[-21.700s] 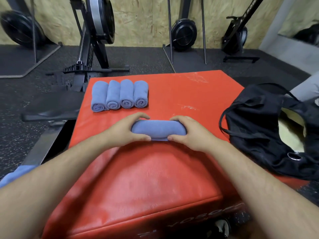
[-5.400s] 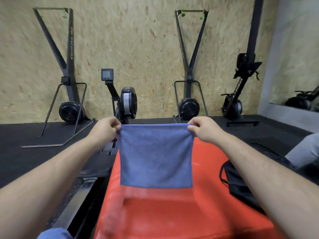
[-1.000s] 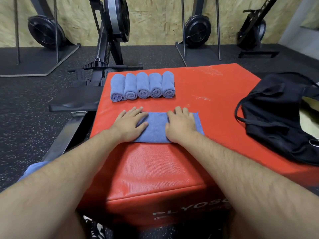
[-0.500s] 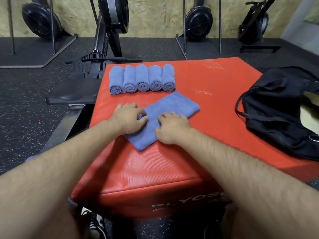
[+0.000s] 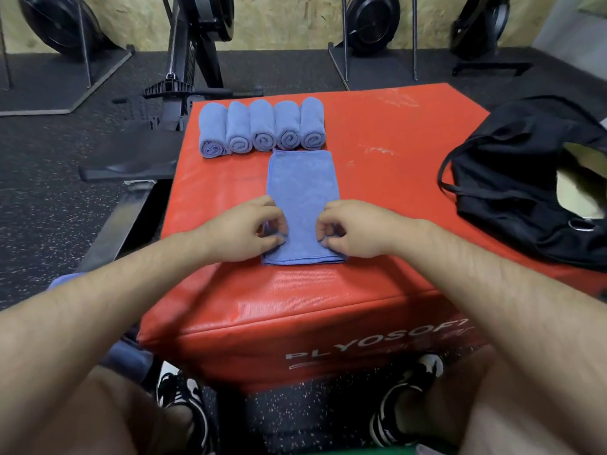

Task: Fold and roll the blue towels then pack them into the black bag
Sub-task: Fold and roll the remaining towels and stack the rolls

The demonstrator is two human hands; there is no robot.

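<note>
A folded blue towel (image 5: 302, 188) lies flat on the red plyo box (image 5: 377, 198), long side pointing away from me. My left hand (image 5: 243, 229) and my right hand (image 5: 354, 229) rest on its near end with fingers curled, pinching the cloth near its left and right edges. Several rolled blue towels (image 5: 262, 128) lie in a row at the box's far left, just beyond the flat towel. The black bag (image 5: 512, 178) sits open on the box's right side.
More blue cloth (image 5: 128, 353) lies low at my left, beside my knee. Rowing machines (image 5: 193, 44) and stands line the far wall on a dark rubber floor. My shoes (image 5: 184, 399) are under the box's front edge.
The folded towel has been turned from slanted to lengthwise, pointing away from me. Both hands have shifted to its near end and curled their fingers on the cloth.
</note>
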